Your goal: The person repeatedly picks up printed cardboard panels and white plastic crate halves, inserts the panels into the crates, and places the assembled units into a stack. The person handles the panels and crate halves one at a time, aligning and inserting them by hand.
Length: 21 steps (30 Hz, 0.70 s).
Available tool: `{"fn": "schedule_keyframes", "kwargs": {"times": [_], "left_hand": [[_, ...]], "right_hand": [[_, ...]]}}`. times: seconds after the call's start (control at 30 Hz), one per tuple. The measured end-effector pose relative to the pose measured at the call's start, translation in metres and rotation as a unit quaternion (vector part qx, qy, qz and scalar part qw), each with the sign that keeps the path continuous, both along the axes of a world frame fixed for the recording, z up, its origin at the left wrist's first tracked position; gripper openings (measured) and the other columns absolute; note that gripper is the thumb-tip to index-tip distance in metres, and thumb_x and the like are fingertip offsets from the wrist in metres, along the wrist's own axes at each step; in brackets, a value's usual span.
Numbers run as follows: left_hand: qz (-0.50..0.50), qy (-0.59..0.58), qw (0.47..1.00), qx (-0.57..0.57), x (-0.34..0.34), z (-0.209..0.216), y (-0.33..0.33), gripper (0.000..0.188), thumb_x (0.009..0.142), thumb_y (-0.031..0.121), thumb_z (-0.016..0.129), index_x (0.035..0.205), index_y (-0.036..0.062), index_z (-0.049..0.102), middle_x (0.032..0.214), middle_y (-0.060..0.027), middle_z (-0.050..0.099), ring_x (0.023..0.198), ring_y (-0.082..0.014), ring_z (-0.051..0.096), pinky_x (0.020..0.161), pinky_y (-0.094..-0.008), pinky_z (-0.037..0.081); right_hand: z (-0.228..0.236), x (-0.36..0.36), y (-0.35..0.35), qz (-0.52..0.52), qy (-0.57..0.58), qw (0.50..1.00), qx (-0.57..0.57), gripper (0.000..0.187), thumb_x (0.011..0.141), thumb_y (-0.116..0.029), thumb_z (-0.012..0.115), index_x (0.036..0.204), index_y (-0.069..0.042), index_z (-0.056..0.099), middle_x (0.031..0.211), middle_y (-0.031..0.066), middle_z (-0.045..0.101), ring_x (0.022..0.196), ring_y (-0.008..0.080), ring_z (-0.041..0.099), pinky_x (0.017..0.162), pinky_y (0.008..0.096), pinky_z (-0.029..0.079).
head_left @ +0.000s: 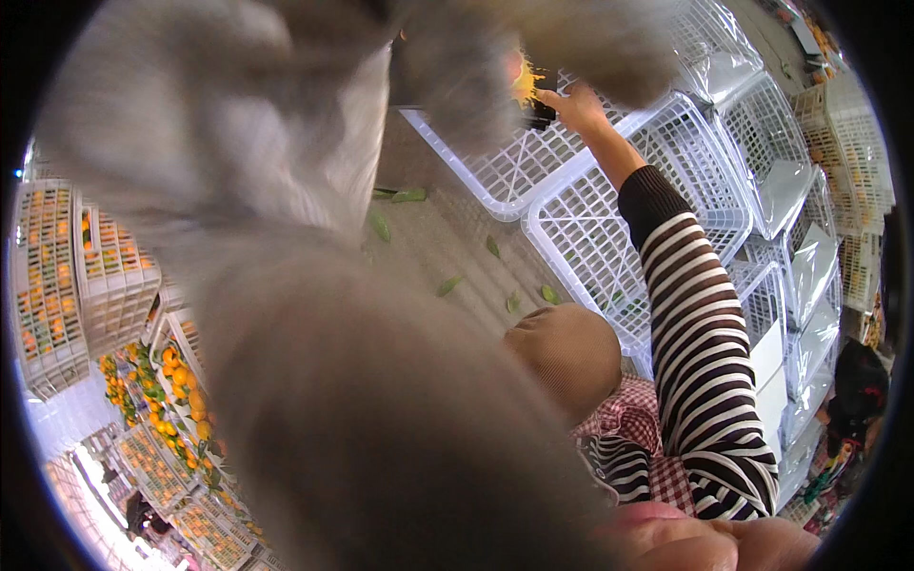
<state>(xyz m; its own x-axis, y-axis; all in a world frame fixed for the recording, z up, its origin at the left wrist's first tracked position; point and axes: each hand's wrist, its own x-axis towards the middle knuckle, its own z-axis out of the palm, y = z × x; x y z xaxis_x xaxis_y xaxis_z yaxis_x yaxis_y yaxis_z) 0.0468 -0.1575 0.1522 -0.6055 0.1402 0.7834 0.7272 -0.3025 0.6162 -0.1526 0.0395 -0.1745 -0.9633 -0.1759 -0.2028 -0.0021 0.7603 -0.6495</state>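
Note:
My right arm [693, 314], in a black-and-white striped sleeve, stretches up and away over white plastic crates. At its end my bare right hand [576, 107] has a finger and thumb closed at the edge of something black [543, 116]. Next to that is a ragged yellow patch [526, 81], its kind unclear. A large blurred grey-beige shape [286, 143] hangs very near, covering the left and middle of the view. I cannot tell whether my left hand is part of it. A rounded brown ribbed thing [571, 357] shows beside my red checked garment [643, 409].
White lattice crates [609, 238] stand ahead and right, with clear plastic-covered crates [804, 181] stacked beyond. Loose green leaves [447, 285] lie on the grey floor [428, 238]. At left, crates [119, 276] hold orange fruit; more orange fruit [181, 376] with leaves lies below them.

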Motion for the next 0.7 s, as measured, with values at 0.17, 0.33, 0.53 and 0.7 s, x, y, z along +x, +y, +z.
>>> {"fn": "schedule_keyframes", "kwargs": {"times": [0.17,0.33,0.53,0.7], "left_hand": [[-0.102,0.089,0.990,-0.034,0.018,0.014,-0.011,0.054,0.085,0.015,0.062,0.133,0.0043,0.040,0.121,-0.0156,0.053,0.086,-0.0186,0.056,0.073,-0.0264,0.043],[-0.106,0.164,0.979,-0.063,0.040,0.015,-0.006,0.057,0.084,0.011,0.063,0.135,0.0024,0.037,0.125,-0.0162,0.051,0.095,-0.0196,0.054,0.082,-0.0299,0.042],[0.018,0.181,0.982,-0.043,0.019,-0.005,-0.029,0.060,0.084,0.006,0.064,0.136,0.0001,0.035,0.129,-0.0168,0.048,0.106,-0.0207,0.052,0.093,-0.0342,0.039],[0.415,-0.018,0.910,-0.017,-0.046,-0.095,-0.067,0.070,0.083,0.016,0.070,0.138,-0.0020,0.031,0.136,-0.0205,0.040,0.125,-0.0266,0.042,0.108,-0.0415,0.029]], "right_hand": [[-0.015,-0.007,-0.010,-0.046,-0.051,0.991,-0.116,0.042,0.074,-0.037,0.066,0.070,0.005,0.066,0.054,0.0152,0.062,0.050,0.0226,0.063,0.052,0.0345,0.050],[0.012,0.009,-0.003,-0.030,0.050,0.998,0.012,0.044,0.081,-0.040,0.057,0.092,0.001,0.068,0.096,0.0259,0.064,0.096,0.0413,0.060,0.086,0.0487,0.045],[0.045,0.020,-0.007,-0.069,0.151,0.986,0.022,0.034,0.088,-0.031,0.048,0.088,0.000,0.064,0.093,0.0257,0.064,0.091,0.0440,0.060,0.078,0.0510,0.046],[0.107,0.041,0.000,-0.147,0.277,0.940,-0.135,0.022,0.092,-0.019,0.049,0.097,0.001,0.057,0.089,0.0223,0.064,0.086,0.0389,0.061,0.077,0.0437,0.046]]}}
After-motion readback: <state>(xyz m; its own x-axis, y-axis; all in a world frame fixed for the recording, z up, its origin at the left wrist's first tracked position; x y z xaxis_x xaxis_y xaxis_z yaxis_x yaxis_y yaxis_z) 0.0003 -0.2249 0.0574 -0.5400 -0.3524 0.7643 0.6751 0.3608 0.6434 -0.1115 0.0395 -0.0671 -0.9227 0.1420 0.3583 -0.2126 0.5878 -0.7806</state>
